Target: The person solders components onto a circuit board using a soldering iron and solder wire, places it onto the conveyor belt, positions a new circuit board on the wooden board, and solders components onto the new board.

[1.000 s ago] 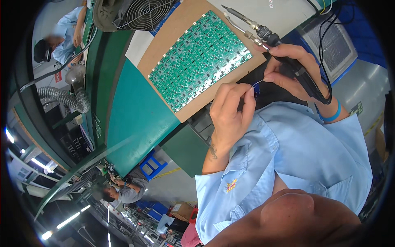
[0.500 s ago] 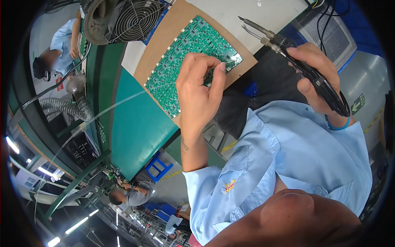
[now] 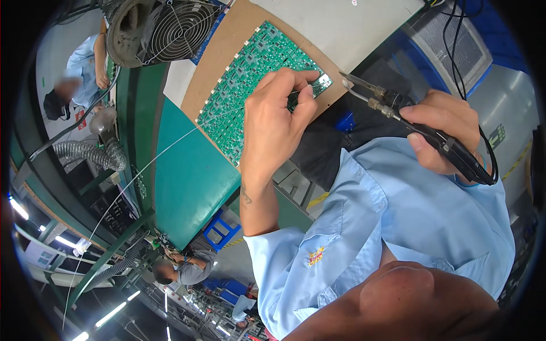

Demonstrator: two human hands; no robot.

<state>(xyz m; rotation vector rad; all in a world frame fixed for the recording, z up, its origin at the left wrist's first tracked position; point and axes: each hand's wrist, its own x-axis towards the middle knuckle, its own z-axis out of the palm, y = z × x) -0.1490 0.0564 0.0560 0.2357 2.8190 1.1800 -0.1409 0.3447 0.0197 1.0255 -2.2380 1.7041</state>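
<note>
A green circuit board (image 3: 233, 94) packed with small parts lies on brown cardboard (image 3: 227, 37). My left hand (image 3: 276, 116) is over its right half, thumb and fingers pinched together. A thin silvery solder wire (image 3: 152, 157) runs from that hand down to the lower left; the fingers hide its end. In my right hand (image 3: 446, 125) is a black soldering iron (image 3: 424, 129) with a thin metal tube beside its tip. The tip points up and left, near the board's right corner; whether it touches anything I cannot tell.
A round fan (image 3: 182, 31) with a wire guard stands beyond the board at the left. Green matting (image 3: 193, 176) covers the bench. Black cables (image 3: 455, 57) hang at the upper right. Other people work farther off, one at a bench (image 3: 85, 62) at upper left.
The soldering iron has come down and its tip has moved to the board's right corner. The wire now reaches farther across the board to my left hand, whose fingers have shifted slightly.
</note>
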